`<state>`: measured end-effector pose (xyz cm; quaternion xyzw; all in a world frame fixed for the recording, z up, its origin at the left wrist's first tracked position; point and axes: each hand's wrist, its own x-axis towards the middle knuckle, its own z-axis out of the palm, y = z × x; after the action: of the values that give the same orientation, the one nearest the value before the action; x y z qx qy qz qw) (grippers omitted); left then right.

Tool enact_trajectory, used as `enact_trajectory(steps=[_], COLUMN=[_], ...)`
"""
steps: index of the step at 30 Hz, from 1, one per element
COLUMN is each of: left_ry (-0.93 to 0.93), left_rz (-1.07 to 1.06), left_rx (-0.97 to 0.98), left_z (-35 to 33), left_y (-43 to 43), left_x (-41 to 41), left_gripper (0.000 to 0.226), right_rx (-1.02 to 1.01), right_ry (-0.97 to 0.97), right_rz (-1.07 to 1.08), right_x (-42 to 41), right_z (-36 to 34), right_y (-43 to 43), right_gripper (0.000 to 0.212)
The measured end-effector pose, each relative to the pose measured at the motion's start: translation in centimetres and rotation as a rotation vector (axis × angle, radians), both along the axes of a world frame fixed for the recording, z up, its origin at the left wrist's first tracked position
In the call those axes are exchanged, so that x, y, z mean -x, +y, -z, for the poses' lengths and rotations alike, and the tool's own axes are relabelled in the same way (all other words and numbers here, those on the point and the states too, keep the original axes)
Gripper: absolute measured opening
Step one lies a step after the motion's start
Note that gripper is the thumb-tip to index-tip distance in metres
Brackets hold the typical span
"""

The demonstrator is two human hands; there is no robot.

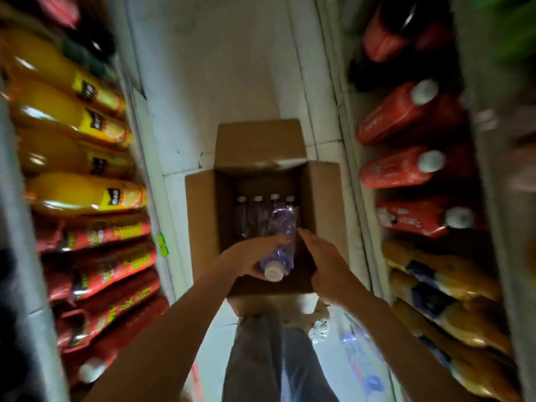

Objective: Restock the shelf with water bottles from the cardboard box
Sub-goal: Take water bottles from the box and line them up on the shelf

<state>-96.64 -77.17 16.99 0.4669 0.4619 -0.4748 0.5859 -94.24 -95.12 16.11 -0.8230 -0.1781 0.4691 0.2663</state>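
An open cardboard box (pixel 203 221) stands on the floor of a narrow aisle, straight below me. Several clear water bottles (pixel 258 213) with white caps stand upright at its far side. My left hand (pixel 249 258) grips one clear water bottle (pixel 282 236) over the box, cap (pixel 273 272) pointing toward me. My right hand (pixel 324 262) hovers just to the right of that bottle, fingers apart and flat, holding nothing; contact with the bottle is unclear.
Shelves hem the aisle on both sides. The left shelf (pixel 136 146) carries orange juice bottles (pixel 72 117) and red-labelled bottles (pixel 110 265). The right shelf holds red bottles with white caps (pixel 406 169) and amber ones (pixel 441 285). My legs (pixel 275 358) stand before the box.
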Motion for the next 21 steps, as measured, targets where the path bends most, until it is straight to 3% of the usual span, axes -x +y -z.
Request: enact_trajectory(steps=[2,5,6,10,13,15,19,20,21], left_ry=[-0.094,-0.187,-0.231,-0.511,-0.807,-1.014,-1.152,-1.195,-1.240], left_rz=[0.151,0.415,0.505,0.706,0.632,0.714,0.884,0.883,0.888], left_rx=[0.042,0.142,0.165,0.152,0.040,-0.016,0.081,0.095,0.122], left_z=[-7.6,-20.1,-24.6,-40.0,-47.4,-50.5,-54.9,-56.3,-57.8], left_y=[0.6,1.5,1.5,0.3,-1.2,-2.4,-6.3,-7.2,-8.1], left_x=[-1.0,-4.2,-5.4,-9.0,-10.3,-10.5,-10.6,-10.8,-11.1], left_gripper=[0.052,0.068,0.071,0.087,0.060,0.046,0.093,0.099,0.091], right_rx=[-0.047,-0.234,-0.289,-0.441,-0.579,-0.637,-0.801,-0.812,-0.806], right_ry=[-0.155,-0.274,-0.339,-0.372,-0.216,-0.250,-0.270,-0.284,-0.301], right_rz=[-0.047,0.148,0.202,0.425,0.660,0.722,0.771,0.772,0.757], right_x=[-1.6,-3.6,-4.0,-5.1,-5.8,-6.2,-6.4,-6.4,-6.2], right_z=[-6.6,-18.7,-22.6,-35.7,-42.9,-47.6,-55.2,-56.6,-58.1], right_y=[0.7,1.0,1.0,-0.4,-2.2,-3.5,-6.6,-7.3,-8.1], right_gripper=[0.083,0.041,0.036,0.057,0.046,0.056,0.080,0.079,0.075])
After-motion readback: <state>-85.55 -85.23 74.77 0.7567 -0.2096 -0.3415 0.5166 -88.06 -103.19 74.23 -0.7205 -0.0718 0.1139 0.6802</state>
